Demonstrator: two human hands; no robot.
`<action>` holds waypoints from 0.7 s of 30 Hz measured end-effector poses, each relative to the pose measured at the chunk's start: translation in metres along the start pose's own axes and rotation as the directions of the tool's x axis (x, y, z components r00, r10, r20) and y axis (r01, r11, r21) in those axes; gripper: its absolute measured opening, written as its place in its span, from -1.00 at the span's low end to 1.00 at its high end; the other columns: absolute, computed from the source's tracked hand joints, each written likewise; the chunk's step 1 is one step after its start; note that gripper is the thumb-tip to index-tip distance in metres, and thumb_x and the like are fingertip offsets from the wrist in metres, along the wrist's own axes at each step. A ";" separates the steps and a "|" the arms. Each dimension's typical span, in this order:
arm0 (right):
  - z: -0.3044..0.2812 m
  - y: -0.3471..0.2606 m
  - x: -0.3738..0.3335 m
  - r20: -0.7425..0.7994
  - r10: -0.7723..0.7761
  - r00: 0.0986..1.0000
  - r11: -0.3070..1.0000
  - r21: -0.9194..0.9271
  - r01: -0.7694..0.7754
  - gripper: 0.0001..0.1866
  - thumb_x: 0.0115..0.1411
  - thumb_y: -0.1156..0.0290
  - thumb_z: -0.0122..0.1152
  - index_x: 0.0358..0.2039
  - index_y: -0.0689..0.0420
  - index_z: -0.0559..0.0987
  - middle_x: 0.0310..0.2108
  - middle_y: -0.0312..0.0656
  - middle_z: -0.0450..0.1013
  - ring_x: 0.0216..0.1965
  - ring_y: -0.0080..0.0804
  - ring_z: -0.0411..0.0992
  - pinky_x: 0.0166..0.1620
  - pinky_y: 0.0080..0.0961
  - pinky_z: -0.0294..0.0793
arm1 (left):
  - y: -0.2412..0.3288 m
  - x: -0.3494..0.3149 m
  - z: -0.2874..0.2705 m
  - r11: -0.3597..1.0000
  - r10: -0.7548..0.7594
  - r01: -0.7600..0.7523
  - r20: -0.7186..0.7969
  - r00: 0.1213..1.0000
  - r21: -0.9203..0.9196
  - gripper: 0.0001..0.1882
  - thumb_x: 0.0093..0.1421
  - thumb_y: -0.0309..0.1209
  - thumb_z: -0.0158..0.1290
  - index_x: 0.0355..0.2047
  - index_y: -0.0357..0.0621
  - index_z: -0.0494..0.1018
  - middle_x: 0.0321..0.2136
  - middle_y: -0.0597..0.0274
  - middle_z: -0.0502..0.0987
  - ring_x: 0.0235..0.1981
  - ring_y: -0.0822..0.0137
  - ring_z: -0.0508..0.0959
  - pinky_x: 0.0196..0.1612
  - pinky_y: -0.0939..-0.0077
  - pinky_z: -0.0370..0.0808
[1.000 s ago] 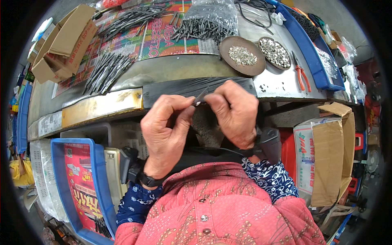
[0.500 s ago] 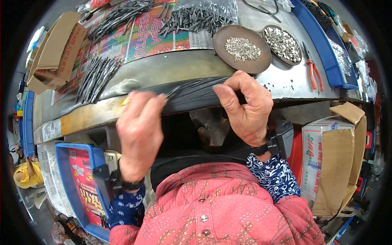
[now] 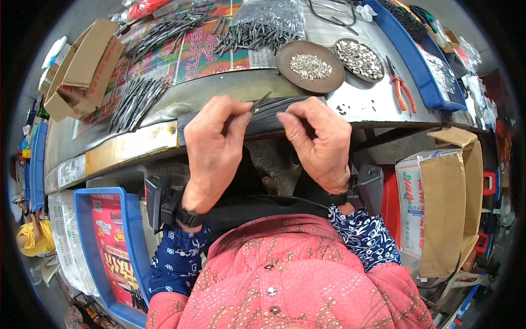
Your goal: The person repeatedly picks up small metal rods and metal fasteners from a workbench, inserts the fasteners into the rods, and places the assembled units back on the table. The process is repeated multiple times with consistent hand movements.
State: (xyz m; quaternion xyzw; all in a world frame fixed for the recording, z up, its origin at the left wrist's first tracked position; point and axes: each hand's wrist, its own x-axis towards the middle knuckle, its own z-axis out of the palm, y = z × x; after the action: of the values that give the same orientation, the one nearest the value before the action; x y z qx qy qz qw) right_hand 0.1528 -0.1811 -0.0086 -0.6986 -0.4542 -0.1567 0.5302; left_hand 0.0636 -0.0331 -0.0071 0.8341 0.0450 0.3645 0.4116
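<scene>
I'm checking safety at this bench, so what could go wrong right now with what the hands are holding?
The thin dark metal strip, pinched by the left hand, may have a sharp end that could prick fingertips. The right hand presses the black plastic sheet at the bench edge; a slip could knock the brown round dish of small silver parts.

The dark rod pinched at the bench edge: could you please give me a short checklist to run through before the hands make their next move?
1. Rod held: the left hand pinches it between its fingertips. Ok.
2. Right hand support: it sits beside the left hand on the black sheet at the bench edge; whether it touches the rod, cannot tell.
3. Rod's far tip free: it points up over the bench, nothing against it. Ok.
4. Brown dishes of small metal parts upright, behind the hands. Ok.
5. Orange pliers lie apart to the right. Ok.
</scene>
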 end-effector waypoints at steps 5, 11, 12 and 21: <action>0.009 -0.011 -0.006 0.092 0.011 0.996 0.999 0.035 -0.014 -0.81 0.05 0.46 0.33 -0.37 0.20 0.50 -0.48 -0.10 0.42 -0.53 -0.13 0.43 -0.48 -0.36 0.43 | 0.019 -0.022 -0.005 0.904 -0.245 0.246 0.048 0.968 -0.351 -0.90 0.21 -0.65 0.04 -0.26 -0.33 0.48 -0.43 0.41 0.48 -0.40 0.66 0.38 -0.33 0.75 0.36; 0.017 -0.016 -0.006 0.073 -0.022 0.997 0.999 0.048 0.019 -0.82 0.06 0.42 0.32 -0.39 0.20 0.50 -0.50 -0.11 0.41 -0.52 -0.11 0.43 -0.48 -0.35 0.42 | 0.025 -0.029 -0.006 0.814 -0.294 0.306 0.104 0.950 -0.494 -0.85 0.22 -0.66 0.04 -0.20 -0.32 0.47 -0.37 0.40 0.48 -0.33 0.65 0.40 -0.26 0.77 0.36; 0.017 -0.017 -0.006 0.073 -0.029 0.997 0.999 0.046 0.026 -0.82 0.06 0.42 0.31 -0.40 0.20 0.50 -0.51 -0.11 0.41 -0.52 -0.11 0.43 -0.48 -0.36 0.42 | 0.025 -0.030 -0.006 0.805 -0.303 0.310 0.099 0.948 -0.506 -0.86 0.22 -0.66 0.03 -0.20 -0.32 0.47 -0.37 0.40 0.48 -0.33 0.66 0.40 -0.26 0.77 0.35; 0.020 -0.026 -0.004 0.037 -0.079 0.996 0.996 0.035 0.077 -0.83 0.08 0.53 0.28 -0.51 0.22 0.44 -0.61 -0.12 0.31 -0.60 -0.15 0.33 -0.55 -0.34 0.33 | 0.028 -0.036 -0.008 0.751 -0.309 0.312 0.107 0.945 -0.583 -0.86 0.21 -0.66 0.05 -0.21 -0.32 0.48 -0.35 0.40 0.50 -0.33 0.65 0.43 -0.23 0.76 0.39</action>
State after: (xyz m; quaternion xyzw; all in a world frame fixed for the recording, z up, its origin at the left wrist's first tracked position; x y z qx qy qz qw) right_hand 0.1248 -0.1649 -0.0034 -0.6742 -0.4937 -0.1564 0.5265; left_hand 0.0261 -0.0594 -0.0041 0.6453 0.0661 0.2849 0.7057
